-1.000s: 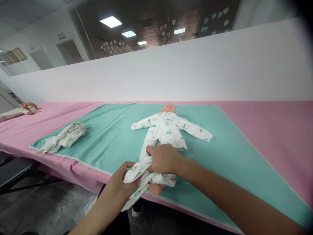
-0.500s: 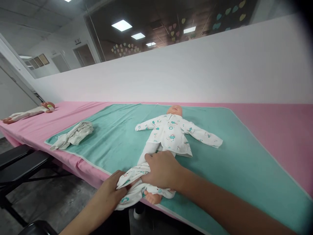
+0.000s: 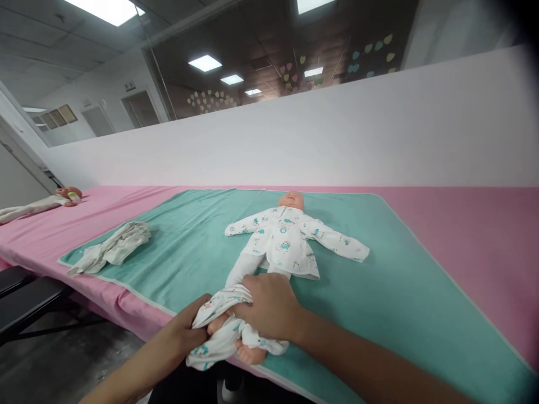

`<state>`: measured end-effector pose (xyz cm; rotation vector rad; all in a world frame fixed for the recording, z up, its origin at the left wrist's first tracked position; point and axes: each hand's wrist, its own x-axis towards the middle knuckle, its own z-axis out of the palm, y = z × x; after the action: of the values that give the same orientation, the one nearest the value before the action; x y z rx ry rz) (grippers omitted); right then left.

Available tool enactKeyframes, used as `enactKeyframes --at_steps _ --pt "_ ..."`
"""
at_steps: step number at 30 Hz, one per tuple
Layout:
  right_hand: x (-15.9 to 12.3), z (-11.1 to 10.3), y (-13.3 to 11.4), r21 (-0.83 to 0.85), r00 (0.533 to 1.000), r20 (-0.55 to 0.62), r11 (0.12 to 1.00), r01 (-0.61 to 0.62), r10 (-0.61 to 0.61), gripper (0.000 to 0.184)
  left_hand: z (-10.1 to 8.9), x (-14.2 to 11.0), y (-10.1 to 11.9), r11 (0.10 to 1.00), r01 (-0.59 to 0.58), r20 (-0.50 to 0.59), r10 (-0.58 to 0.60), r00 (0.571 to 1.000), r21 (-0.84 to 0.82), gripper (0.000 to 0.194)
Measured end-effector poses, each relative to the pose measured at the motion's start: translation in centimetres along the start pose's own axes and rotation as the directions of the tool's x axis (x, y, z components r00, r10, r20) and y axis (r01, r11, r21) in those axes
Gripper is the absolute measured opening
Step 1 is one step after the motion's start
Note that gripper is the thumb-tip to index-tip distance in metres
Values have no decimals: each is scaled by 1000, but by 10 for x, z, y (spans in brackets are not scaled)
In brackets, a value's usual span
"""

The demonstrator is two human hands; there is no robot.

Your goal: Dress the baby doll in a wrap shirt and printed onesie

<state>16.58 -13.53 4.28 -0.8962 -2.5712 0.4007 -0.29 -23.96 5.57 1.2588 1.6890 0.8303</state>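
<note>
A baby doll [image 3: 291, 200] lies on its back on a green mat [image 3: 362, 320], wearing a white printed jacket [image 3: 284, 241] and plain white leggings. Printed baby pants [image 3: 214, 345] are bunched around its lower legs, and both bare feet show near the table's front edge. My left hand [image 3: 183, 331] grips the pants at the left, beside one foot. Fingers curled, my right hand [image 3: 269, 306] holds the bunched pants over the shins; its fingertips are partly hidden in the cloth.
A crumpled pale garment [image 3: 115, 247] lies on the mat's left side. Farther left, another doll [image 3: 69, 195] rests on the pink table cover [image 3: 455, 224]. A white wall [image 3: 295, 146] borders the table's back. Black chairs [image 3: 31, 306] stand at the left front.
The view has tilted up slightly, so the scene sits lower. Both hands keep hold of the pants, and more of the foot beside my left hand now shows.
</note>
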Motion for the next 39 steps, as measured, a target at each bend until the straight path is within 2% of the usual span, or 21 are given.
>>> enactKeyframes --at_steps 4,7,9,12,16,18,19,21,23,24,25,27,29,30,32,34,35,37,39 --pt "2 -3 7 144 1000 19 989 -9 6 29 -1 4 7 996 -27 -57 32 998 86 31" --pt "1 -7 13 253 998 31 967 40 -50 33 -5 12 4 979 -89 -85 106 991 182 31" --pt "1 -9 15 253 996 28 964 79 -89 33 -9 18 -4 961 -123 -130 159 979 248 32" --pt "1 -7 16 184 994 28 977 103 -110 21 -10 29 -19 933 -152 -213 229 950 327 35" --pt "3 -1 18 253 997 28 965 62 -71 12 -8 42 -27 924 -166 -225 254 941 346 42" --pt "4 -3 22 342 999 18 939 37 -46 8 -10 45 -21 940 -183 -188 243 952 289 42" --pt "5 -6 25 396 999 25 918 23 -36 9 -13 45 -16 950 -192 -133 230 964 245 44" --pt "8 -14 33 522 996 78 853 -6 -41 18 -26 42 -6 972 -196 64 189 980 128 52" --pt "12 -22 42 655 986 143 755 -32 -82 32 -44 41 1 985 -174 284 166 944 2 59" --pt "14 -24 46 715 982 158 698 -42 -104 36 -53 42 3 984 -170 330 178 927 -55 56" --pt "16 -24 50 761 982 154 647 -47 -109 36 -60 46 4 980 -175 331 198 922 -99 51" --pt "17 -22 55 792 996 78 610 -37 -41 32 -66 61 5 967 -230 229 249 941 -107 42" --pt "16 -17 55 703 993 -96 711 15 75 28 -59 84 8 943 -332 117 330 937 0 42" --pt "15 -15 54 601 974 -208 797 53 91 26 -51 97 11 909 -409 92 402 911 83 45" --pt "14 -12 52 322 929 -369 939 125 3 18 -30 124 21 782 -574 87 572 816 244 55" --pt "14 -11 52 83 911 -404 989 124 -81 17 -7 148 32 637 -668 131 679 722 384 65" --pt "15 -10 53 15 914 -399 997 82 -69 23 3 158 37 579 -678 139 705 695 452 66" --pt "18 -9 59 -39 916 -400 998 -49 29 44 18 172 45 524 -639 119 714 690 563 64" --pt "21 -6 66 -53 912 -394 988 -144 112 54 23 179 46 530 -601 69 713 697 598 61"
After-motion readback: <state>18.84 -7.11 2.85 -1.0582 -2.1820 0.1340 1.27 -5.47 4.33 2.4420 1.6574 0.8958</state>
